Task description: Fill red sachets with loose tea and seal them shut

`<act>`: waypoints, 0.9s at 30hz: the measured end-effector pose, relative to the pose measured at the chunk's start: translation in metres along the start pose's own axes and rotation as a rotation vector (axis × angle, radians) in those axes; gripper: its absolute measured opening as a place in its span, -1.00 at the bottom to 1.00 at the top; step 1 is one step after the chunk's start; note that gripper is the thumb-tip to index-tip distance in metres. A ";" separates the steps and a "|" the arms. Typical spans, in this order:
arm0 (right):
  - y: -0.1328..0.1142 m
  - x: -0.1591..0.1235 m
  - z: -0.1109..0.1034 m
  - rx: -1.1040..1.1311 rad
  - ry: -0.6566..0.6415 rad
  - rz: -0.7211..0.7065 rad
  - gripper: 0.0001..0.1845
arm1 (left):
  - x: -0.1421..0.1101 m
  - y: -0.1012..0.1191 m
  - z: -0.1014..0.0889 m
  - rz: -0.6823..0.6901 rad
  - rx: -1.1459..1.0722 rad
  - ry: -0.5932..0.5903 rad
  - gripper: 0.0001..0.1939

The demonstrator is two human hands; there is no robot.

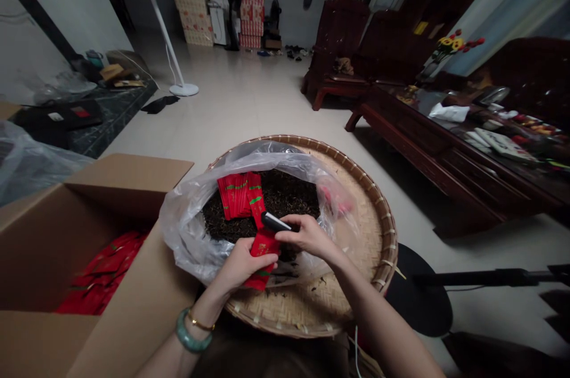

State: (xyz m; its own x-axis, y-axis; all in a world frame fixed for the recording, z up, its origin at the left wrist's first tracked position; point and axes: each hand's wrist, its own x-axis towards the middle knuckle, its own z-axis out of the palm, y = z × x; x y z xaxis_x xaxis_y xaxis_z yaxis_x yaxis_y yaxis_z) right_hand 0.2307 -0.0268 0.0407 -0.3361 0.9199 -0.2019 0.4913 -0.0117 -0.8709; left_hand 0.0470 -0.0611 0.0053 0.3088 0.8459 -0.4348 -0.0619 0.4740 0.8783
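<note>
**Q:** Room first?

**A:** Long tiled room. Pedestal fan [165, 28] at the left, stacked cartons [192, 7] by the far wall, dark carved wooden table [427, 135] along the right.

**Q:** And the work spot?

**A:** Round woven bamboo tray [373, 229], an open cardboard box [129, 173] overlapping its near-left edge. More red packets [104, 274] lie inside the box. A clear plastic bag [189, 229] sits open in the tray, holding dark loose tea leaves [285, 193]. A bundle of red packets [240, 195] rests on the leaves.

**Q:** Hands?

**A:** Both over the bag's mouth. Left hand [243, 268]: narrow pinch on a single red packet [263, 253], thumb on top. Right hand [307, 237]: narrow grip on a short black cylinder [275, 222], its tip just above that packet.

**Q:** Small details?

**A:** Left wrist: green bangle [192, 330], thin gold bracelet [200, 323].
</note>
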 end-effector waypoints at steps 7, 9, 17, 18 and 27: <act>-0.009 -0.008 0.000 -0.123 0.024 -0.104 -0.58 | 0.002 -0.001 0.001 0.017 0.006 0.012 -0.62; -0.014 -0.010 0.007 -0.178 0.001 -0.125 -0.63 | 0.003 -0.002 0.003 0.043 0.021 0.022 -0.63; -0.001 -0.002 0.010 -0.107 0.071 -0.095 -0.57 | 0.004 -0.005 -0.005 0.019 0.038 0.016 -0.61; 0.006 0.000 0.008 -0.096 0.110 -0.076 -0.55 | 0.004 -0.006 -0.007 0.011 0.022 0.023 -0.59; 0.053 0.005 0.019 -0.607 0.160 -0.005 -0.45 | 0.001 -0.006 -0.012 0.066 0.003 0.078 -0.53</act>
State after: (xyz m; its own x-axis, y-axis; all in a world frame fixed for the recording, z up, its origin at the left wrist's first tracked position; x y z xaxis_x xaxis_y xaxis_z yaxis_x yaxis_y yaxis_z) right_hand 0.2400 -0.0301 -0.0151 -0.2386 0.9671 -0.0880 0.8746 0.1746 -0.4523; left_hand 0.0361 -0.0606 -0.0031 0.2294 0.8917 -0.3901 -0.0765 0.4161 0.9061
